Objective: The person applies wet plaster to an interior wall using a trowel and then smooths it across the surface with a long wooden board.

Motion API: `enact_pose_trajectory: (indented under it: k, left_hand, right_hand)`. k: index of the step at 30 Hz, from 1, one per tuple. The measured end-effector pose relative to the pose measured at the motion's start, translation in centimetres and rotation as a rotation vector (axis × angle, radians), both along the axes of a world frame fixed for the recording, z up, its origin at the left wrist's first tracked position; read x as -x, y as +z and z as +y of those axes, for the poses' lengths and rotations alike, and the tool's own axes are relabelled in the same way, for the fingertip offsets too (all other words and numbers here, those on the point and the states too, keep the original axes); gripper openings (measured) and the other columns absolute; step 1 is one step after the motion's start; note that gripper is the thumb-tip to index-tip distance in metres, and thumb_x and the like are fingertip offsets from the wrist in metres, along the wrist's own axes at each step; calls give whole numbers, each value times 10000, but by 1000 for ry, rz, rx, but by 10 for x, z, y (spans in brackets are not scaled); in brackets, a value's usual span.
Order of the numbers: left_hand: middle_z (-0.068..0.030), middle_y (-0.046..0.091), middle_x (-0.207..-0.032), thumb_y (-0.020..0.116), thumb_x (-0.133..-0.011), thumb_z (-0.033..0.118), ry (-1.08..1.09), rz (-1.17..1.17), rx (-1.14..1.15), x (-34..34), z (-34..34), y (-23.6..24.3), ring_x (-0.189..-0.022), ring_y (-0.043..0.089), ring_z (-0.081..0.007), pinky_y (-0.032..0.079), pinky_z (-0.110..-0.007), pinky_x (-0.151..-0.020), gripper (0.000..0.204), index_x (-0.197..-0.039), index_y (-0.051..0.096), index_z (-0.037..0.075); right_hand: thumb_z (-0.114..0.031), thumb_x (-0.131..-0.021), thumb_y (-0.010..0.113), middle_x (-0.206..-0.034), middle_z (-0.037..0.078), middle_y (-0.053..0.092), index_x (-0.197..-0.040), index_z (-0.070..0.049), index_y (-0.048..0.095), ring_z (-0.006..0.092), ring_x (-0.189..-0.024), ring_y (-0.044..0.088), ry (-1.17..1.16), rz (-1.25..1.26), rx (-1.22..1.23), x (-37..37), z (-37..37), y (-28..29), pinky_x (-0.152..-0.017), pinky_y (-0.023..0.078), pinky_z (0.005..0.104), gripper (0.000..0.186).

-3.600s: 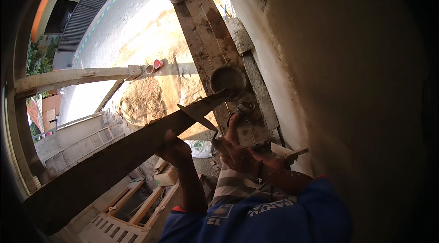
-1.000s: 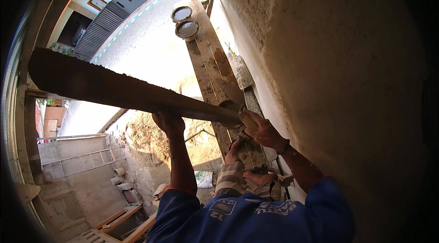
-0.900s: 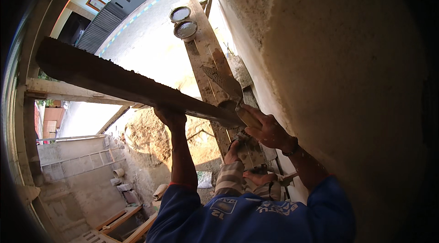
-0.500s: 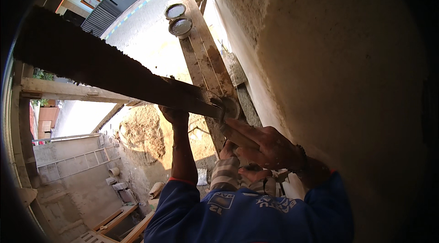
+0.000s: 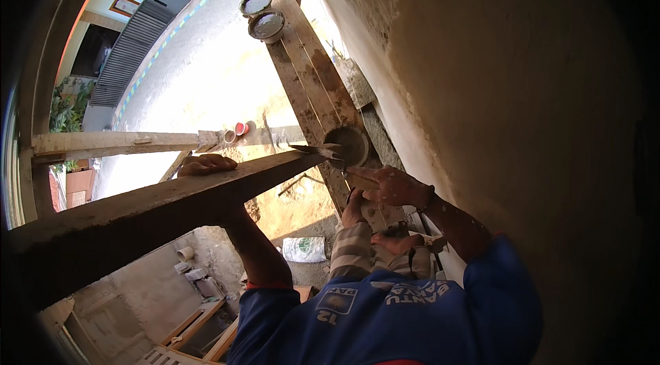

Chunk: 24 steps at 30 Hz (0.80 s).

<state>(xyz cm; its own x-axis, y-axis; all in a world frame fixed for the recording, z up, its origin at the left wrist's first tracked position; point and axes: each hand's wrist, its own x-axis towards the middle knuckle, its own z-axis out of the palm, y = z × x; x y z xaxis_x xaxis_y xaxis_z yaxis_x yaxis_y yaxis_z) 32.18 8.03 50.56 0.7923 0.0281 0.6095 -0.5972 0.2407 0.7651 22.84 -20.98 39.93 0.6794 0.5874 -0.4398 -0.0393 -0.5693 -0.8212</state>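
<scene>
A long wooden straightedge board [image 5: 148, 210] stretches from the lower left to the middle, held by my left hand [image 5: 206, 164]. My fingers curl over its far edge and the forearm passes beneath. In my right hand [image 5: 397, 187] is a trowel, gripped by its handle [image 5: 363, 180]. The trowel blade [image 5: 317, 150] lies against the board's right end, over a round mortar bucket [image 5: 355, 139] on the planks. My right index finger points along the handle.
Scaffold planks [image 5: 302, 80] run away from my feet, with two buckets [image 5: 266, 25] of wet grey mix at their far end. A plastered wall [image 5: 515, 124] rises close on the right. A wooden crossbar [image 5: 117, 143] spans the left; a white sack [image 5: 304, 249] lies below.
The board has swung and tilted, its left end dropping nearer me. My left hand moved left with it. The trowel blade now rests at the board's right end.
</scene>
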Motion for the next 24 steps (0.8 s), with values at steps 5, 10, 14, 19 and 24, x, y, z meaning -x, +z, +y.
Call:
enact_pose_trajectory:
  k: [5, 10, 14, 19, 24]
  left_hand:
    - [-119, 443, -811, 448, -882, 381, -57, -19, -42, 15, 32, 38, -697, 538, -286, 490, -412, -597, 410, -944, 474, -23]
    - [-124, 411, -812, 518, -870, 326, -154, -10, -53, 31, 57, 86, -686, 513, -279, 519, -429, -592, 368, -954, 455, -27]
    - [-104, 389, -862, 504, -878, 255, -300, 58, -119, 47, 97, 116, -744, 473, -271, 500, -453, -644, 252, -907, 456, 10]
    - [-76, 345, -769, 536, -848, 262, -277, 77, -34, 42, 82, 115, -693, 415, -238, 460, -384, -569, 256, -860, 454, 19]
    - [-78, 351, -766, 525, -845, 257, -53, 113, -54, 49, 87, 92, -686, 409, -242, 456, -380, -561, 253, -898, 472, 14]
  right_hand:
    - [-211, -759, 570, -1244, 176, 491, -1332, -92, 367, 327, -1060, 532, -34, -126, 57, -13, 10, -106, -918, 428, 369, 620]
    - [-227, -774, 566, -1242, 164, 498, -1309, -67, 392, 299, -1045, 546, -47, -244, 68, -16, 31, -267, -867, 462, 379, 585]
    - [-249, -790, 502, -1125, 138, 575, -1205, -50, 494, 293, -1007, 570, 101, -10, 510, -40, 50, -326, -822, 490, 393, 460]
    - [-182, -812, 536, -647, 112, 545, -933, -47, 547, 197, -594, 563, 199, -234, 546, -45, 55, -365, -558, 484, 317, 182]
    - [-269, -803, 517, -919, 161, 587, -1109, -11, 494, 281, -817, 591, -44, 45, 460, -68, 41, -294, -814, 471, 368, 401]
